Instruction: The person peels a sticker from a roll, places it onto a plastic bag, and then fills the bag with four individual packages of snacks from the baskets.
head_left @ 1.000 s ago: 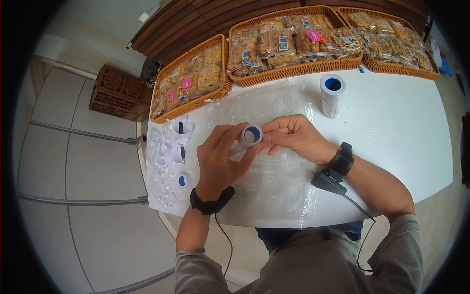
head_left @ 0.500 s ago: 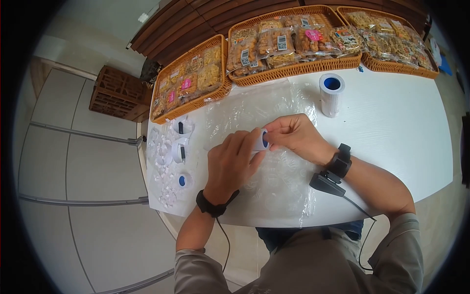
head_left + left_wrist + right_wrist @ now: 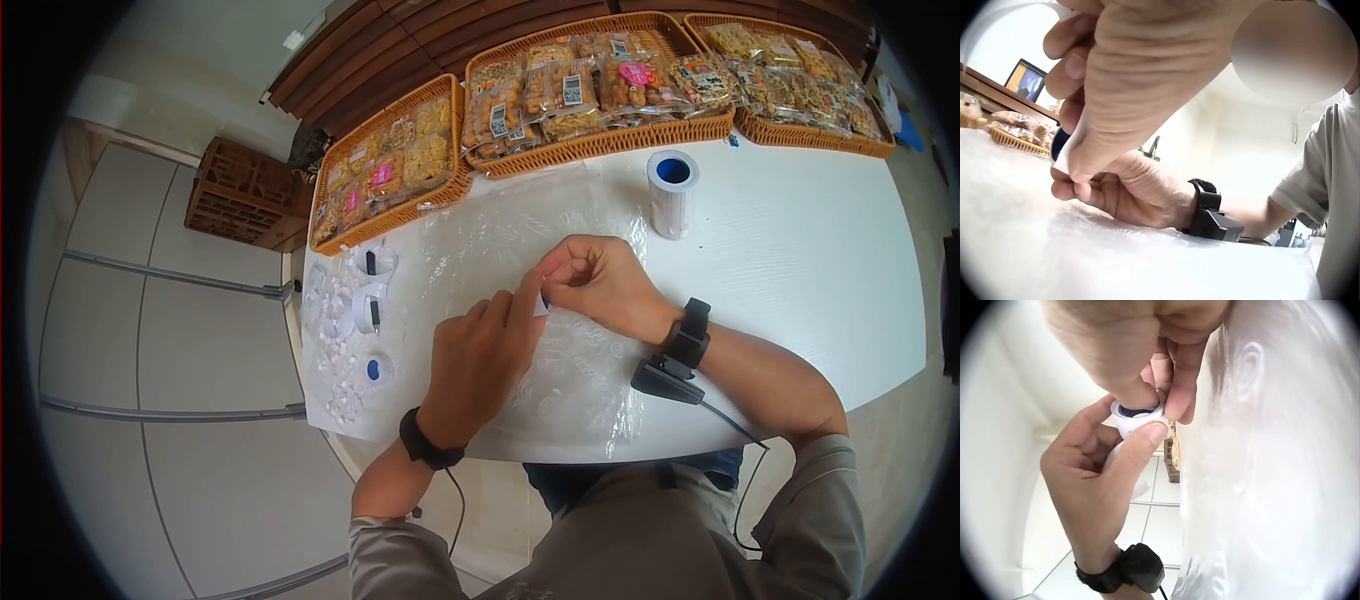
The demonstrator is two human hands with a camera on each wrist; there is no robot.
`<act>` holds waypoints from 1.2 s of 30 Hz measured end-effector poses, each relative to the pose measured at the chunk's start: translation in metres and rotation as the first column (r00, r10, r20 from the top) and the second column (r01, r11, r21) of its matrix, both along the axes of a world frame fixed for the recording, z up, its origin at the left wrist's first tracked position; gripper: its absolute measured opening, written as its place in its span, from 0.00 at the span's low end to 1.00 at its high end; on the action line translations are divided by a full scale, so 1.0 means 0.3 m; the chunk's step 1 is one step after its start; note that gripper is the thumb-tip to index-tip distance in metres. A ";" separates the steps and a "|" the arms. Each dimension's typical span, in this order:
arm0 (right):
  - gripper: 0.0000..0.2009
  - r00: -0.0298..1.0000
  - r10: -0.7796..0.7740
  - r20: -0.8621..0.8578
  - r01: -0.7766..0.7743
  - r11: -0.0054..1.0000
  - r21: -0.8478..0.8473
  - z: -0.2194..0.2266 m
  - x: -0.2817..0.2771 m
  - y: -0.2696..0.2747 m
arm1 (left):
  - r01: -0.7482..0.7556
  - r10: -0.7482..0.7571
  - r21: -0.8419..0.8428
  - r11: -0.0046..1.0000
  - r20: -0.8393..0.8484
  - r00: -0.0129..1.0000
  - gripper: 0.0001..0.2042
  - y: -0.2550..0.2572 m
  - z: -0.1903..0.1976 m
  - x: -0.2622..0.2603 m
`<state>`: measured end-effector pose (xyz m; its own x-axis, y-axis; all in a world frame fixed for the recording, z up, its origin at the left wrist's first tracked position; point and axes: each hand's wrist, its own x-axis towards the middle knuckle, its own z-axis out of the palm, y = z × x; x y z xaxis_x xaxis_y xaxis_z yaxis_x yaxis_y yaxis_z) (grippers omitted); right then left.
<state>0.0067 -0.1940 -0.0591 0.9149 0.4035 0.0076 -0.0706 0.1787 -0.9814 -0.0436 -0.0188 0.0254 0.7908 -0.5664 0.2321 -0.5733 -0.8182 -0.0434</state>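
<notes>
My left hand (image 3: 485,350) grips a small white paper roll (image 3: 1126,427) with a blue core, its thumb along the outside in the right wrist view. From the other side my right hand (image 3: 612,290) pinches the roll's rim, the thumb at the core's opening and the fingers outside. Only a bit of the roll shows between the hands in the head view. Both hands are over a clear plastic sheet (image 3: 590,385) that covers part of the white table (image 3: 820,270). A taller white roll (image 3: 671,212) with a blue core stands upright to the right.
Wicker baskets (image 3: 600,146) of packaged snacks line the table's back edge. At the left lie white paper scraps (image 3: 335,355), white loops (image 3: 372,308) with black pieces and another small blue-cored roll (image 3: 375,369). A brown crate (image 3: 245,195) is beyond the table's left side.
The left hand has turned the small roll so its opening faces the right hand, and now covers most of it. The right thumb has moved to the core. The standing roll has stayed put.
</notes>
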 end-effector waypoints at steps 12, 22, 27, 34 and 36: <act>0.11 0.931 0.284 -0.229 -0.133 0.850 0.510 -0.006 0.036 -0.023 | -0.036 0.032 -0.487 0.873 -0.017 0.999 0.23 0.049 -0.032 0.010; 0.10 0.889 0.376 -0.262 -0.170 0.802 0.573 0.012 0.031 -0.037 | -0.047 0.027 -0.708 0.704 -0.040 0.999 0.22 0.056 -0.086 0.016; 0.09 0.900 0.337 -0.276 -0.155 0.840 0.520 0.014 0.028 -0.034 | -0.139 0.044 -0.653 0.744 -0.160 0.986 0.23 0.062 -0.075 0.001; 0.08 0.885 0.370 -0.282 -0.161 0.812 0.560 0.018 0.026 -0.031 | -0.116 0.031 -0.645 0.755 -0.141 0.989 0.24 0.057 -0.074 0.000; 0.08 0.882 0.382 -0.277 -0.171 0.806 0.566 0.014 0.027 -0.031 | -0.092 0.018 -0.637 0.765 -0.121 0.992 0.24 0.058 -0.074 0.000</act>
<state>0.0148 -0.2034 -0.0551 0.7413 0.6710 -0.0185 -0.5238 0.5609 -0.6411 -0.0434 -0.0015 0.0033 0.8557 -0.2697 0.4417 -0.4974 -0.6644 0.5578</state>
